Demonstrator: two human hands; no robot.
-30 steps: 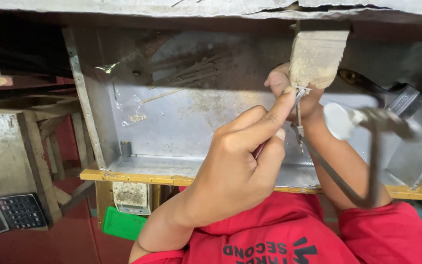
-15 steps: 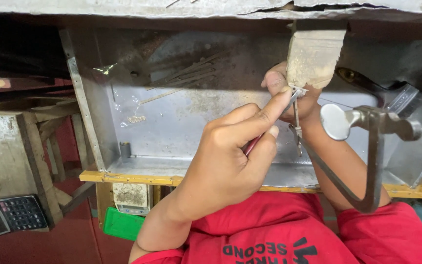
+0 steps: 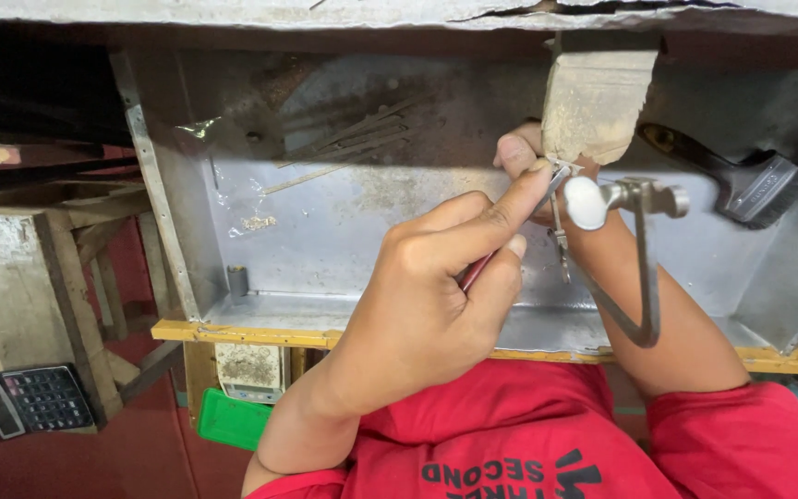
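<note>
My left hand (image 3: 427, 314) is in the middle of the view, closed on the red handle (image 3: 475, 273) of a small metal saw frame (image 3: 644, 277). Its index finger stretches along the tool toward a wooden bench peg (image 3: 595, 102). The saw's round knob (image 3: 587, 202) and thin vertical blade (image 3: 560, 242) sit just below the peg. My right hand (image 3: 521, 152) is behind the left hand, pinching a small metal piece (image 3: 565, 169) against the underside of the peg. Most of its fingers are hidden.
A metal tray (image 3: 344, 240) with a yellow wooden front edge (image 3: 233, 333) lies under the peg and holds thin metal rods (image 3: 353, 139). A dark brush (image 3: 741, 185) rests at the right. At lower left are a calculator (image 3: 30, 402), a green object (image 3: 233, 420) and a wooden stool (image 3: 39, 268).
The saw frame and its knob have shifted left and slightly up, closer to the peg. My left hand rose a little with it. My right hand stays at the peg.
</note>
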